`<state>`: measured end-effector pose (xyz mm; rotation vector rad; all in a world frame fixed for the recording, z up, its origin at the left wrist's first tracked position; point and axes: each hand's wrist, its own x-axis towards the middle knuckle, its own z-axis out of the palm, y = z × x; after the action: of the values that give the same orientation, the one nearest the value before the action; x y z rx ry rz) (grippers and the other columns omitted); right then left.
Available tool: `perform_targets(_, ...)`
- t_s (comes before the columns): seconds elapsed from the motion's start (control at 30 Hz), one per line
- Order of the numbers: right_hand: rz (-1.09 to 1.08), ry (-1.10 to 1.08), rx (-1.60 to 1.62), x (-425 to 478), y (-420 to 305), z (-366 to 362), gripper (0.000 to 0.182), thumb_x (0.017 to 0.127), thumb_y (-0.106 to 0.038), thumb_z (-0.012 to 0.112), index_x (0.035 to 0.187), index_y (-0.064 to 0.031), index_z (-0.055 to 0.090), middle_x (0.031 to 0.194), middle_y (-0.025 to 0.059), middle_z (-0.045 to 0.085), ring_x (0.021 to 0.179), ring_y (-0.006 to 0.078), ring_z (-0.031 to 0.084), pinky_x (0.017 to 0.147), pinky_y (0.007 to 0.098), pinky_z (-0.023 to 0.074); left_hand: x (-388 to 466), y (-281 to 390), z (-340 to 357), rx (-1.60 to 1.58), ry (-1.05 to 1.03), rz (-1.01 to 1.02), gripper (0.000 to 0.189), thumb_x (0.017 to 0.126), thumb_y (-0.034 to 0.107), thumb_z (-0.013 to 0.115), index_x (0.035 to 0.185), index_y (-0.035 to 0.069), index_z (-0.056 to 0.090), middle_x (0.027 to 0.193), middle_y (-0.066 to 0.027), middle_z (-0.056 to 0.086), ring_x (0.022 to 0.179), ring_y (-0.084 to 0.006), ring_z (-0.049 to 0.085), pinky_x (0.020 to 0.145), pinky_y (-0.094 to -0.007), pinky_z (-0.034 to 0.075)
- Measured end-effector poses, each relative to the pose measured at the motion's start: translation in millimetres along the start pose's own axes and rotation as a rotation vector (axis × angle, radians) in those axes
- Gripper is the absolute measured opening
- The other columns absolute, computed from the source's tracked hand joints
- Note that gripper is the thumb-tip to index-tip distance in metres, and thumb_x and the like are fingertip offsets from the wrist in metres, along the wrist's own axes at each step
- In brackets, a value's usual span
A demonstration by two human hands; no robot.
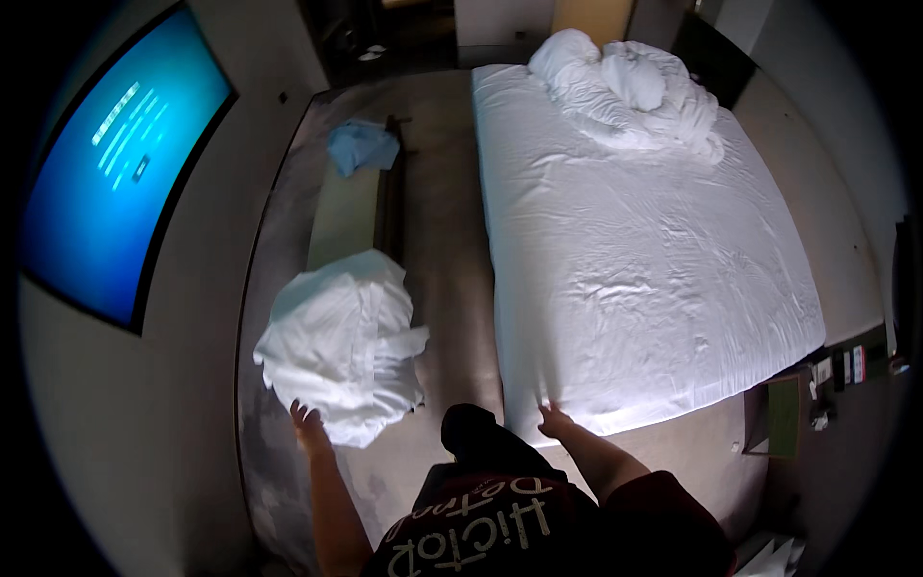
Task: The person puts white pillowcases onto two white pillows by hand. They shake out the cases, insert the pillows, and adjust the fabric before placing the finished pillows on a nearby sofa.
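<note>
At the lower left, my left hand (310,427) is beside the lower edge of a bunched white cloth (332,339), its fingers apart; whether it touches the cloth is unclear. The cloth lies over the near end of a long low bench (345,216). My right hand (554,420) is at the near left corner of a bed mattress under a white sheet (649,252). Creases run in the sheet from its fingertips, and its grip is too small to make out. A crumpled white duvet (627,94) is heaped at the bed's far end.
A light blue cloth (362,146) lies on the bench's far end. A lit wall screen (130,166) hangs at the left. Carpeted floor (451,238) runs between bench and bed. A nightstand (782,418) with small items near it stands at the right. White slippers (372,53) lie far back.
</note>
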<state>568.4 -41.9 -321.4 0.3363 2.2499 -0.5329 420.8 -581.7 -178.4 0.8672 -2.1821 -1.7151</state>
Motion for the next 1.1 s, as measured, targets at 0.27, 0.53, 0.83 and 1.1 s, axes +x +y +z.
perform_targets(0.27,0.072,0.206,0.221,17,0,-7,0.035,0.080,-0.025,0.053,0.110,-0.0072,0.058,0.112,0.0193,0.058,0.107,0.0340,0.054,0.091,0.0423,0.0450,62,148,290,0.015,-0.608,0.234,0.054,0.081,-0.001,0.055,0.132,0.010,0.040,0.115,-0.0121,0.051,0.090,-0.0167,0.054,0.081,-0.0289,0.046)
perform_targets(0.53,0.252,0.322,0.478,74,22,-70,0.026,0.084,-0.026,0.046,0.097,-0.0081,0.061,0.094,0.0160,0.065,0.093,0.0340,0.061,0.082,0.0425,0.0479,98,192,520,0.122,-0.901,0.269,0.055,0.081,0.007,0.059,0.132,0.009,0.039,0.116,-0.0163,0.051,0.097,-0.0211,0.054,0.084,-0.0340,0.045)
perform_targets(0.83,0.374,0.585,0.869,118,-10,-179,0.033,0.079,-0.025,0.056,0.107,-0.0080,0.060,0.097,0.0173,0.065,0.090,0.0319,0.063,0.080,0.0401,0.0497,113,251,816,0.208,-1.139,0.162,0.055,0.081,0.012,0.058,0.132,0.008,0.038,0.109,-0.0144,0.053,0.088,-0.0190,0.054,0.074,-0.0320,0.046)
perform_targets(1.1,0.470,0.593,0.860,230,-11,-290,0.073,0.077,-0.027,0.065,0.138,-0.0086,0.031,0.137,0.0256,0.034,0.125,0.0386,0.037,0.102,0.0417,0.0350,96,261,1100,0.278,-1.307,-0.066,0.059,0.080,0.019,0.059,0.132,0.011,0.034,0.110,-0.0127,0.053,0.090,-0.0207,0.055,0.068,-0.0395,0.049)
